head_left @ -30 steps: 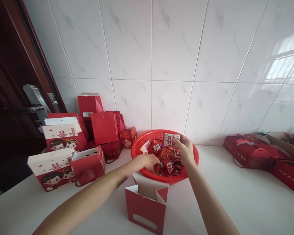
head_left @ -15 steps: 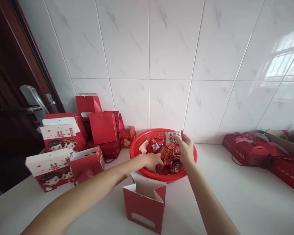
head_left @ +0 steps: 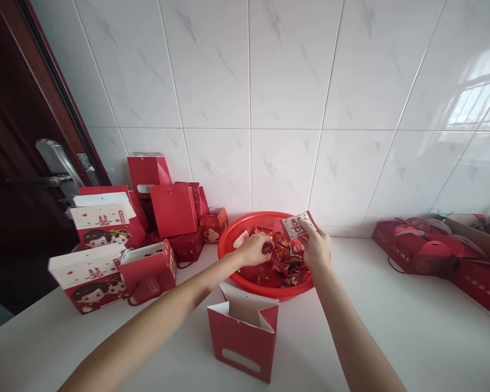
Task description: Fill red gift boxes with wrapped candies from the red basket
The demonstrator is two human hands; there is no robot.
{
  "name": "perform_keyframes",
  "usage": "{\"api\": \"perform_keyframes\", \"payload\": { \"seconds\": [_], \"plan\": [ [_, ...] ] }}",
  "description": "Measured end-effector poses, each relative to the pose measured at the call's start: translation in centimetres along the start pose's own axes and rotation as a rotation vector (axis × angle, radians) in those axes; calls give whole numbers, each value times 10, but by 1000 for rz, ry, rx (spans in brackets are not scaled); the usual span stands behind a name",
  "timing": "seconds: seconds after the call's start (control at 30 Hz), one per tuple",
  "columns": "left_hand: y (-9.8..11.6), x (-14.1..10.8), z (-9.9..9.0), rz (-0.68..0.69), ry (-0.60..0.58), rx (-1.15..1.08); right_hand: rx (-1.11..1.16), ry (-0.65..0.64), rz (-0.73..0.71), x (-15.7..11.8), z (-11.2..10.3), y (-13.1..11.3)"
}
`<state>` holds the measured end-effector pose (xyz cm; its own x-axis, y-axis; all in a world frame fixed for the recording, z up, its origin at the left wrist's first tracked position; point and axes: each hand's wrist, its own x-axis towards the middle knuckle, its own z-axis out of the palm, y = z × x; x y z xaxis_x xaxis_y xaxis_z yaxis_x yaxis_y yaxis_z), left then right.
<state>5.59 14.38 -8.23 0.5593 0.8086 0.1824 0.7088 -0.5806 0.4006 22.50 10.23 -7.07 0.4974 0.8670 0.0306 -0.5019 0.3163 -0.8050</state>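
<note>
A red perforated plastic basket (head_left: 253,288) holds many small wrapped candies (head_left: 288,264), mostly red. Over its left half, my left hand (head_left: 255,249) is closed, thumb and fingers pinched together; whatever they hold is too hidden to name. My right hand (head_left: 316,245), at the basket's right side, grips a flat white-and-red candy packet (head_left: 298,226) between thumb and fingers, tilted above the candies. Nearer to me stands an upright red paper gift box (head_left: 243,340), its top flaps open and a pale oval window in its front.
Several red gift boxes (head_left: 173,209) are stacked at the left, with a cartoon-printed box (head_left: 93,283) in front. More red boxes (head_left: 412,250) lie at the right. A tiled wall (head_left: 283,169) closes off the back; a dark door (head_left: 28,163) is at far left.
My left hand has lifted and shifted back and slightly left over the candies, its fingers now pinched. The packet in my right hand has moved right and tilted.
</note>
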Motion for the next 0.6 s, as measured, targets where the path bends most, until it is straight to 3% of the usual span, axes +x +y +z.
{"api": "perform_keyframes", "payload": {
  "seconds": [0.33,0.6],
  "plan": [
    [-6,9,0,-92,44,-111,93,81,20,13,-5,7],
    [-8,29,2,-102,-100,69,104,80,13,26,-11,13]
  ]
}}
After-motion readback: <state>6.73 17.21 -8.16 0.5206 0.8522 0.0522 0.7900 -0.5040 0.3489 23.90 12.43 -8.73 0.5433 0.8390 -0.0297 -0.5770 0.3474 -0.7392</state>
